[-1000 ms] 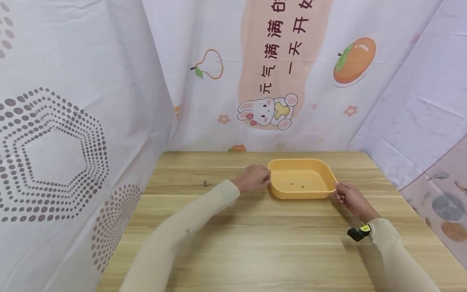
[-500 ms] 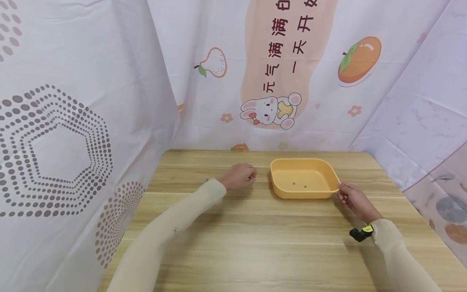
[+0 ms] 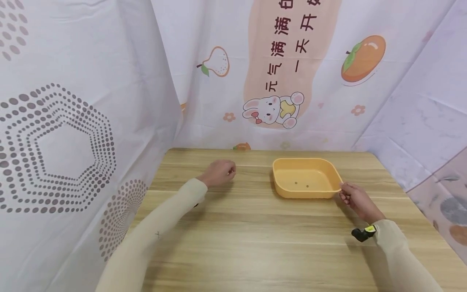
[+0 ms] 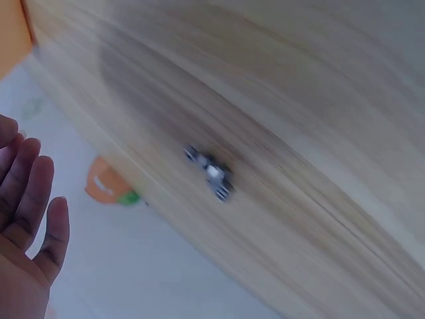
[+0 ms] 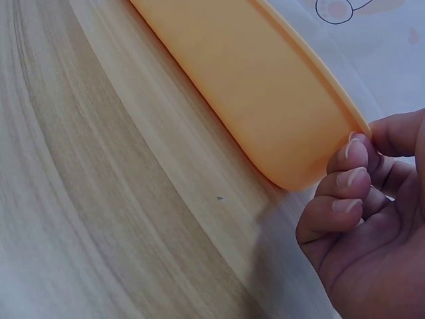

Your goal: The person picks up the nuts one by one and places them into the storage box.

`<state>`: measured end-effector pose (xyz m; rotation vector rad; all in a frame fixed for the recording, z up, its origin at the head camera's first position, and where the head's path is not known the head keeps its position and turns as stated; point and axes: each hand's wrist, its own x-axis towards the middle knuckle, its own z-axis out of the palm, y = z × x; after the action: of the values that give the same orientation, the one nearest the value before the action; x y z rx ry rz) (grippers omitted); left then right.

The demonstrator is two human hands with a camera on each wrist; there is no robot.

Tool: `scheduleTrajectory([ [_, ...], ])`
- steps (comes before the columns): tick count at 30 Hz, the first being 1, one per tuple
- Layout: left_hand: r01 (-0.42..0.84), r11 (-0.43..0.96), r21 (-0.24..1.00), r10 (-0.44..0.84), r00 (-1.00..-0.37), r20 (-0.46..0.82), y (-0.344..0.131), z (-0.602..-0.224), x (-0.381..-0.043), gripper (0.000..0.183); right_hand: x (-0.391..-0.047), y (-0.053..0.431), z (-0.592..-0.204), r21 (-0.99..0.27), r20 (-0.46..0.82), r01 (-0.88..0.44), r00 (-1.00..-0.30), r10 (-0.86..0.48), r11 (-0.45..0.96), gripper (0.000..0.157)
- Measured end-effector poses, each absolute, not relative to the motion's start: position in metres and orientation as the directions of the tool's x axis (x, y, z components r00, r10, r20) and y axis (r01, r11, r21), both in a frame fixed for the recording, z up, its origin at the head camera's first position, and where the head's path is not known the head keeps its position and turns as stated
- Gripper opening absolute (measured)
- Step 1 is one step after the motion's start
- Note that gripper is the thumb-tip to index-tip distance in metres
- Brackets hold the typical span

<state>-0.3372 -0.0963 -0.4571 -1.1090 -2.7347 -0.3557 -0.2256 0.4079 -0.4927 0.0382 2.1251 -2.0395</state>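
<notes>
A shallow yellow-orange plastic tray [image 3: 310,195] with rounded corners sits toward the back right of the wooden table. My right hand [image 3: 359,202] pinches its near right corner between thumb and index finger; the right wrist view shows this rim [image 5: 332,76] up close. Two tiny grey pieces [image 3: 296,183] lie on the tray floor. To the tray's left, my left hand [image 3: 219,173] is over the table with loosely bent fingers [image 4: 40,183] and nothing in them. A little cluster of small shiny metal parts [image 4: 214,174] shows blurred on the wood in the left wrist view; my left arm hides it from the head camera.
The wooden table [image 3: 251,243] ends at a white printed curtain [image 3: 204,105] along the back. Further cloths hang at the left [image 3: 73,150] and right [image 3: 412,113]. A black device [image 3: 361,234] is strapped to my right wrist.
My left hand has let go of the tray's left rim and moved left, toward the metal parts. My right hand keeps its pinch on the corner. The view has shifted slightly.
</notes>
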Motion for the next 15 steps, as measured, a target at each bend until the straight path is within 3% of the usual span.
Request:
scheduleTrajectory([
  [15,0.576,0.779,0.248,0.540,-0.817,0.203,-0.165,-0.463,-0.332,0.008,-0.225,0.407,-0.488,-0.984,-0.158,0.147,-0.980,-0.119,0.099,0.030],
])
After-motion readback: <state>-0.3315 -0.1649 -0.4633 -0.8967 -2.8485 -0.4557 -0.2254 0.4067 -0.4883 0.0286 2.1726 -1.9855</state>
